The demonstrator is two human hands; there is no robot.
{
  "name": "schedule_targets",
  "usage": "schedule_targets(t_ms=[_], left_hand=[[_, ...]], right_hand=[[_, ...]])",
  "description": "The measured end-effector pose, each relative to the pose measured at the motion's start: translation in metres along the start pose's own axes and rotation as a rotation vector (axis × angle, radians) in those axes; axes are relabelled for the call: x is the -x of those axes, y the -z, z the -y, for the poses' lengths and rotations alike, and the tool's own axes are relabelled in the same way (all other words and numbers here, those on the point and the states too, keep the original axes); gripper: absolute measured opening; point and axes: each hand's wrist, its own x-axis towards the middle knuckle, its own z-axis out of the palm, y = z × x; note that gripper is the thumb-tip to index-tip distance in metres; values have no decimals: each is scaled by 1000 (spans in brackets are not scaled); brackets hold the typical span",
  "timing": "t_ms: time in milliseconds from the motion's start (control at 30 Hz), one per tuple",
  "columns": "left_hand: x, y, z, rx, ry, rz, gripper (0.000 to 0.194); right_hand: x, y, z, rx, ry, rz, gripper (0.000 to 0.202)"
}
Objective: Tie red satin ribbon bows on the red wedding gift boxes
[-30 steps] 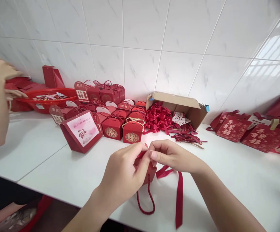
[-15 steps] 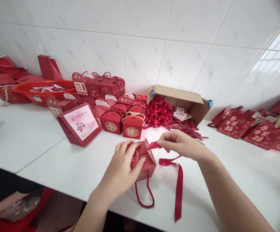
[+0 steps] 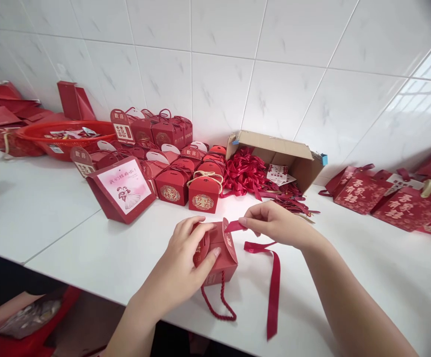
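Observation:
A small red gift box with a curved top flap sits on the white table near its front edge. My left hand is closed around its top and near sides, thumb on the front. Between thumb and fingers my right hand pinches a red satin ribbon. One end of that ribbon runs to a slot by the box's flap; the rest trails down across the table. A twisted red cord handle hangs in a loop from the box's near side.
Behind stand several red gift boxes, a tent-shaped red box with a couple's picture and a red basin. A cardboard box spills red ribbons. Red bags lie right. Another person's arm shows lower left.
The gift box has turned slightly and shifted a little left and toward me with my left hand. My right hand keeps its pinch on the ribbon, almost in the same place.

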Motion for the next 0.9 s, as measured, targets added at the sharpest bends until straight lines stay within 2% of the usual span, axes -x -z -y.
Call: schedule_targets(t_ms=[200,367,467,533,567,633,700,900], left_hand=[[-5,3,-11,15,-45,-96,21],[-10,2,-11,73,10,-148,18],[-11,4,-12,141,36,-171,19],[-12,7,-14,193,30,-204,18],[-13,10,-15,215,17,-227,17],[-15,17,-18,235,-24,-281,15],[-17,24,-20,229,-70,-329,12],[-6,37,-17,216,-121,-363,8]], right_hand=[[-1,-9,3,-32,-5,0,37],[-1,-16,0,-26,9,20,44],[-2,-19,0,29,93,-100,35],[-3,-21,3,50,210,-186,35],[-5,-22,6,42,271,-187,36],[-8,-25,12,-10,350,-125,32],[-13,-28,17,-105,365,-66,27],[-18,-25,24,-365,346,-94,21]])
